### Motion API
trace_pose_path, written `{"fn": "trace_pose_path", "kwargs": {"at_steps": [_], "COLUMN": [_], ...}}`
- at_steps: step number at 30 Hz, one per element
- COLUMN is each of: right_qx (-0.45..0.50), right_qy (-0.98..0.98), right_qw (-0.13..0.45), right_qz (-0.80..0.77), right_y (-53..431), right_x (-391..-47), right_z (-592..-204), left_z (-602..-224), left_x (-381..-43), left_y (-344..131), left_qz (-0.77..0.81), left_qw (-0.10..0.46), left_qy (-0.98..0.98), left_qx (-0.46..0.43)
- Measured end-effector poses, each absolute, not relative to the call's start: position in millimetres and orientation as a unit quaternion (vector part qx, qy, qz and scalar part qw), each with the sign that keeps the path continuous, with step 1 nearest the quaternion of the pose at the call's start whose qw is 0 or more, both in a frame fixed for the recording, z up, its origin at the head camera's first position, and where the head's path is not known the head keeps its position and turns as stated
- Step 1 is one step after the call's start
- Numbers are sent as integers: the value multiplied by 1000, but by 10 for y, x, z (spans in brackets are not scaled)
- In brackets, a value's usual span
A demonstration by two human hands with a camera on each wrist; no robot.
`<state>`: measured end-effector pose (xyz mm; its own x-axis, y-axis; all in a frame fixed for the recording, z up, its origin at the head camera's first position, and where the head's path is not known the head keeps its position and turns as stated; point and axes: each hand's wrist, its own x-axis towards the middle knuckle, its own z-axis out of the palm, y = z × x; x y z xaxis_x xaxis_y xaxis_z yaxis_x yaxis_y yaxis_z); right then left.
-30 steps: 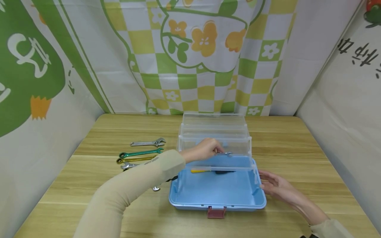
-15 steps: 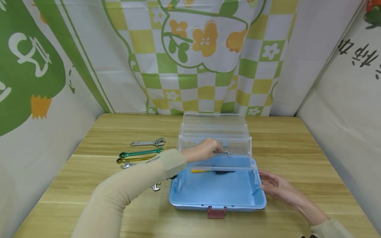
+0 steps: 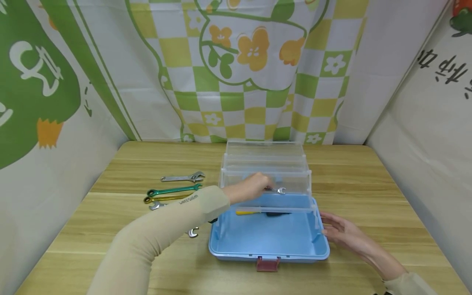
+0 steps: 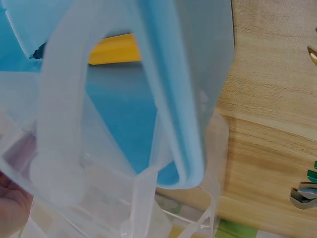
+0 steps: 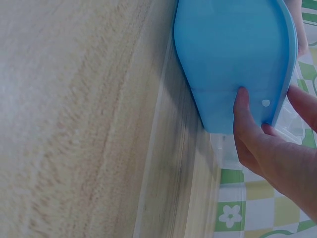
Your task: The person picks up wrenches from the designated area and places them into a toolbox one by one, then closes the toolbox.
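Note:
In the head view my left hand pinches a small silver wrench above the clear tray of the blue toolbox. The wrench's open-ended jaw sticks out to the right of my fingers; its other end is hidden by the hand. In the left wrist view only part of that hand shows, behind the clear plastic. My right hand rests against the toolbox's right side. Its fingertips touch the blue outer wall and rim in the right wrist view.
Left of the box lie an adjustable wrench, a green wrench, a gold wrench and silver ones partly under the sleeve. A yellow-handled tool lies inside the box. A brown latch hangs in front.
The wrench in my left hand has turned a little and shifted slightly, its jaw now showing more plainly. My right hand stays in place at the toolbox's side.

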<state>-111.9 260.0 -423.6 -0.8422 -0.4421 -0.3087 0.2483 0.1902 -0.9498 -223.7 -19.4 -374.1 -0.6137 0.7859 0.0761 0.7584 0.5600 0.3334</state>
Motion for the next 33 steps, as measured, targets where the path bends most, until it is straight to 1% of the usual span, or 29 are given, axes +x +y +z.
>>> {"fn": "trace_pose_path", "kwargs": {"at_steps": [6,14,23,33], "right_qx": [-65,-69,-81,-77], "right_qy": [724,721,714,709], "right_qw": [270,270,270,274], "right_qz": [-631,-634,-641,-645], "right_y": [2596,2591,2612,2605], "right_x": [-1114,-1108,-1106,-1114], "right_z": [-4236,-4243,-4244,-4264], "left_z": [-3704,-3681,-3633,-3487], "left_x": [-2208,-2211,-2226,-2097], "left_y": [-183,-174,-256,-427], "left_qz": [146,118,171,208], "left_qw": [51,39,77,73], "left_qy": [898,901,881,871], "left_qx": [412,415,434,440]}}
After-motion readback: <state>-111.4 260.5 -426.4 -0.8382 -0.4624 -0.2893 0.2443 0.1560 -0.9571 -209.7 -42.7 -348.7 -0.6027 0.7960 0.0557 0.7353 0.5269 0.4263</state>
